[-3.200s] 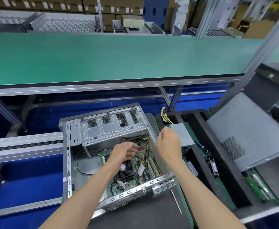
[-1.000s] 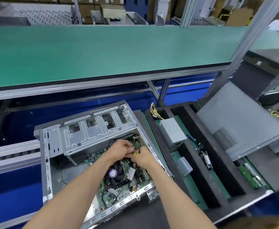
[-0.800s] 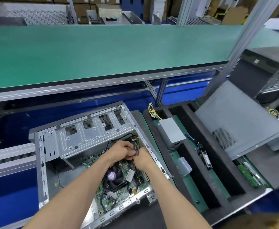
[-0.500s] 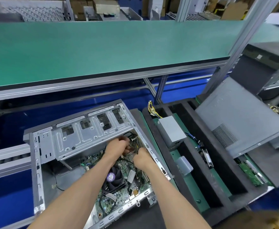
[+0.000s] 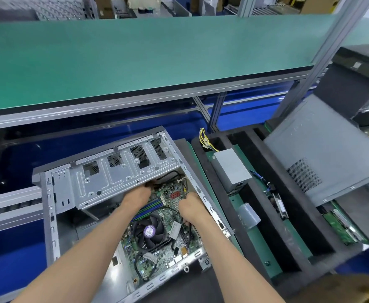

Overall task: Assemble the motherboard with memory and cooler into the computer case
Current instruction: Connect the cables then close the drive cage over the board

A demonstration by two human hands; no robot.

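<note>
The open grey computer case point(image 5: 48, 215) lies on its side in front of me. The green motherboard point(image 5: 157, 256) sits inside it, with the black cooler fan point(image 5: 149, 231) and the memory sticks point(image 5: 151, 205) on it. My left hand point(image 5: 138, 195) reaches to the board's far edge, and its fingertips are hidden under the drive cage point(image 5: 118, 171). My right hand point(image 5: 192, 207) is close to the case's right wall, knuckles up. Its fingers curl down around a black cable point(image 5: 172, 211) that runs over the board.
A black foam tray point(image 5: 257, 193) stands to the right. It holds a grey power supply point(image 5: 231, 169) with yellow wires point(image 5: 203, 138), a small clear plastic box point(image 5: 248, 215) and a green board point(image 5: 341, 228). A grey side panel point(image 5: 323, 162) leans over it. The green conveyor belt point(image 5: 135, 62) runs behind.
My hands, together over a yellow-tipped connector a second ago, have parted. The left went up under the drive cage; the right went down along the case's right wall.
</note>
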